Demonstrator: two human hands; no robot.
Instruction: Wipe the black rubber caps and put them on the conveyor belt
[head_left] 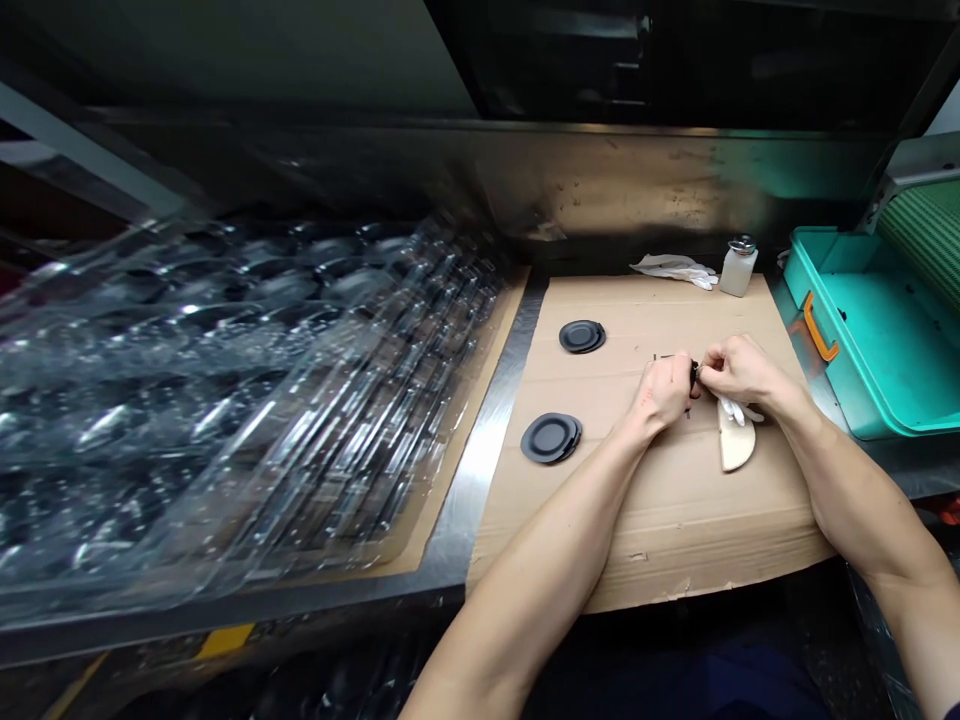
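Over the cardboard sheet (pixel 600 390), my left hand (pixel 666 388) is closed on a small black part (pixel 694 375). My right hand (pixel 739 370) is beside it, thumb and fingers pinched at the part's right side; what they grip is too small to name. Two groups of round black discs lie to the left, one farther back (pixel 581 336) and one nearer (pixel 550 438). Just below my right hand is a cream half-round pad (pixel 736 445) with a white cloth piece (pixel 739 411) at its top. Thin dark pieces show around my left hand.
Stacked clear plastic trays (pixel 247 400) fill the left side. A white glove (pixel 675 268) and a small bottle with a metal top (pixel 739 266) stand at the cardboard's back edge. At right is a teal bin (pixel 847 370) with an orange handle.
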